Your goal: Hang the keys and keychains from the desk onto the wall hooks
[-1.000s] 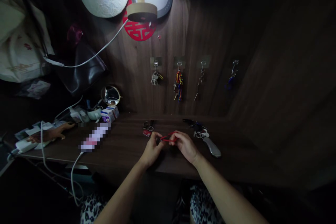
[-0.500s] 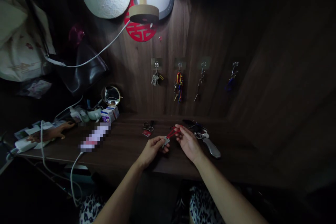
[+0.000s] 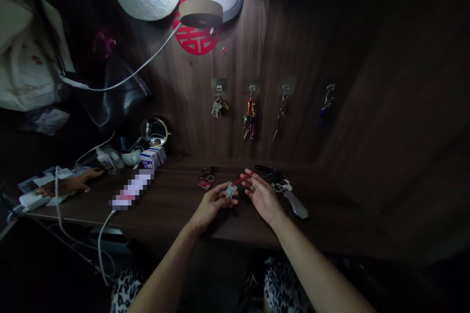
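Before a wood-grained wall [image 3: 257, 61] and over a dark desk [image 3: 176, 205], a person's left hand [image 3: 216, 205] and right hand [image 3: 265, 200] are sharing gray keys [image 3: 231, 190] and a red cord [image 3: 243, 179].

The desktop is showing brown, streaked grain; a smooth, curved gray handle [image 3: 295, 205] is lying beside the right hand; the flat metal keys are sitting at the left fingertips, the thin cord slanting up from them. The left hand is gripping the keys with bent fingers; the right, palm turned inward, fingers loosely curled, is holding the cord's far end.
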### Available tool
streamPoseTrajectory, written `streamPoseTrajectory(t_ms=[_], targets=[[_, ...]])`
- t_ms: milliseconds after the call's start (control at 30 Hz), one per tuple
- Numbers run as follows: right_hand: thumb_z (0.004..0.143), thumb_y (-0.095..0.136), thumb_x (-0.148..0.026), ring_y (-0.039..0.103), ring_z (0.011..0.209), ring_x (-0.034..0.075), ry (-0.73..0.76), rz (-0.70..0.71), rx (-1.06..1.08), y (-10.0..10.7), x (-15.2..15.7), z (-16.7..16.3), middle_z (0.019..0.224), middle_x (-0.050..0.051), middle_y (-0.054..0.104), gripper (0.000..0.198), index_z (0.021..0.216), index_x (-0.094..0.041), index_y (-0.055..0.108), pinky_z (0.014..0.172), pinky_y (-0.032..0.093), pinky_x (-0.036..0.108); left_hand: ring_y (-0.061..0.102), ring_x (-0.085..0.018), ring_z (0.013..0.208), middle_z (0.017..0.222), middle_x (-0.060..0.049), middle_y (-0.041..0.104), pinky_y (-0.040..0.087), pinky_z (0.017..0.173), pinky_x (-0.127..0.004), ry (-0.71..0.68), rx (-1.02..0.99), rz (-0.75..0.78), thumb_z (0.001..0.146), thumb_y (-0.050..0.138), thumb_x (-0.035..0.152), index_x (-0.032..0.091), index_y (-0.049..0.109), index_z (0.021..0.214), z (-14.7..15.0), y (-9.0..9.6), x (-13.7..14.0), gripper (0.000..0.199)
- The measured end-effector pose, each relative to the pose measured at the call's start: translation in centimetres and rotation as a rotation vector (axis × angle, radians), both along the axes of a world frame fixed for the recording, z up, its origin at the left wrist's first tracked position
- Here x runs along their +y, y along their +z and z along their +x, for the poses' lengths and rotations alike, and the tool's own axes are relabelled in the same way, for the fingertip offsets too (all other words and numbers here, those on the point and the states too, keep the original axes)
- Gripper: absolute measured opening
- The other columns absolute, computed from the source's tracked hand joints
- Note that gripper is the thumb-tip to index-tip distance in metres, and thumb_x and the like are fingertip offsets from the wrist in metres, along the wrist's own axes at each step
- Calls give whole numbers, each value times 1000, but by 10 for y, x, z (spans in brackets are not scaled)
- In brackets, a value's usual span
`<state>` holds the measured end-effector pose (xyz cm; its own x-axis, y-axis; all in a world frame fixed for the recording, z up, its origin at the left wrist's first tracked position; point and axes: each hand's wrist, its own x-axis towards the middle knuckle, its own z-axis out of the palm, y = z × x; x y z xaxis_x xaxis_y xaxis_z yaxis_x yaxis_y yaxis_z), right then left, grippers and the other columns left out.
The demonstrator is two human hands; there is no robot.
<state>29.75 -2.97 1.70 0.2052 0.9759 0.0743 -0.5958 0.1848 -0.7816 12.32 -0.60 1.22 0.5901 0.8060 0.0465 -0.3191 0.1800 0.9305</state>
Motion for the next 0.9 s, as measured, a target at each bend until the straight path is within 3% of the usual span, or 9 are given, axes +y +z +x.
streamPoseTrajectory(t_ms=[167,333,533,900], targets=[[69,69,-29,63,84,14,-88,66,-99,2,0,-1,100,4,70,27,96,-25,68,61,47,21,65,-15,80,104,-9,66,46,81,-29,25,6,0,66,72,22,16,54,117,1,0,-1,55],[74,64,-37,61,97,21,-218,144,-382,14,-2,-3,107,7,67,28,99,-25,67,68,49,28,64,-15,83,102,-7,66,46,80,-29,68,33,24,68,70,26,18,56,115,2,1,-1,50],[77,61,-38,63,96,22,-265,274,-642,42,2,-2,104,5,68,25,99,-27,68,73,52,33,62,-13,78,95,-6,66,47,76,-28,87,84,73,70,66,27,17,58,111,3,1,-1,44],[70,64,-37,64,80,18,-619,364,-682,102,55,23,90,3,71,23,86,-22,71,68,52,31,59,-11,72,88,-5,65,45,71,-25,97,85,63,72,65,33,16,60,102,5,1,-2,35]])
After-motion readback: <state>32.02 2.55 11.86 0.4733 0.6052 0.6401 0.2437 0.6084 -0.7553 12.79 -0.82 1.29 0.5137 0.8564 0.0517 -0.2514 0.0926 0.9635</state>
